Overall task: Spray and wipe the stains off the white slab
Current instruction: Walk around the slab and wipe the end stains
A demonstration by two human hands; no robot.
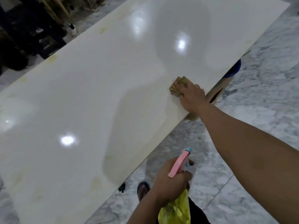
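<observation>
A long glossy white slab (100,97) runs diagonally across the view, with faint yellowish stains (97,183) near its close corner and along its far-left edge. My right hand (192,97) presses a crumpled tan cloth (178,85) onto the slab close to its right edge. My left hand (171,183) grips the neck of a yellow spray bottle (177,210) with a pink trigger head (179,164), held off the slab's near edge above the floor.
Grey marble floor (258,110) surrounds the slab. A wooden stand with a blue rim (233,73) shows under the right edge. Dark furniture (24,29) sits at the far left. My sandalled foot (142,189) is near the slab's close corner.
</observation>
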